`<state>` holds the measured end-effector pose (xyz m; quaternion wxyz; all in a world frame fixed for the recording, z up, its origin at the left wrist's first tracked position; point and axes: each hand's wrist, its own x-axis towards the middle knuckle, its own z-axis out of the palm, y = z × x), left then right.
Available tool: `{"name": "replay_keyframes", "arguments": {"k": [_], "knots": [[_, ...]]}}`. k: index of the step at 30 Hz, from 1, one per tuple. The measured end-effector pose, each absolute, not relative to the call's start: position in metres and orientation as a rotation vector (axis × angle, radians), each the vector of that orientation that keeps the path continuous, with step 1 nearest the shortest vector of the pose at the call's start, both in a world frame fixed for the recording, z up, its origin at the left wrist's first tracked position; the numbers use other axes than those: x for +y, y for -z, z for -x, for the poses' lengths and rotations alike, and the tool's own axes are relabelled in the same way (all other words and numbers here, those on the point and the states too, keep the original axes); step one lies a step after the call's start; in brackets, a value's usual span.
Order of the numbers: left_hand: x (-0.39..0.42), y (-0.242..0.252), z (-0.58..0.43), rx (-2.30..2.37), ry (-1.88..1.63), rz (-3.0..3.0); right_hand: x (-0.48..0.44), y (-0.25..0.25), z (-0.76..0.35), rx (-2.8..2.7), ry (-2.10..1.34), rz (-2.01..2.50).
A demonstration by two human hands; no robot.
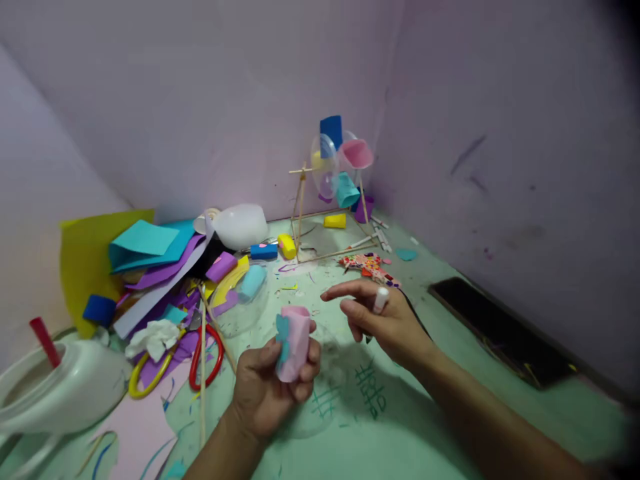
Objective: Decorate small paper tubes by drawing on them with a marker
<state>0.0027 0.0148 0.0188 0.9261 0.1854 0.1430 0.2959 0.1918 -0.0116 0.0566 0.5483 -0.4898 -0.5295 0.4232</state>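
Note:
My left hand (270, 387) is closed around a small pink foam-sheet cup (297, 343), held upright above the table. A teal cut-out piece (283, 337) lies against the cup's left side. To the right, apart from the cup, my right hand (383, 313) has a white marker (381, 300) tucked between its fingers, with a dark tip showing below. Its index finger stretches toward the left. Behind both hands stands a stick frame (301, 207) bearing a wheel of clear plastic discs (325, 167) with coloured cups around it, among them a pink cup (357, 155) and a teal cup (346, 190).
Red-handled scissors (220, 363) and yellow-handled scissors (137, 383) lie left among coloured sheets (145, 237). A white pot-like container (90, 380) stands at the lower left. A dark phone (490, 327) lies by the right wall. Green scribbles (370, 390) mark the tabletop.

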Motion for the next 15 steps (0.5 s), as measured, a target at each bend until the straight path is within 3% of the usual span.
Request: {"name": "replay_keyframes", "arguments": {"k": [5, 15], "knots": [[0.0121, -0.0134, 0.0001, 0.138, -0.623, -0.344, -0.0086, -0.0564, -0.1899, -1.199, -1.071, 1.132], [0.0167, -0.0165, 0.0002, 0.407, -0.652, -0.349, -0.014, -0.0562, -0.1822, -1.225, -1.086, 0.989]]}}
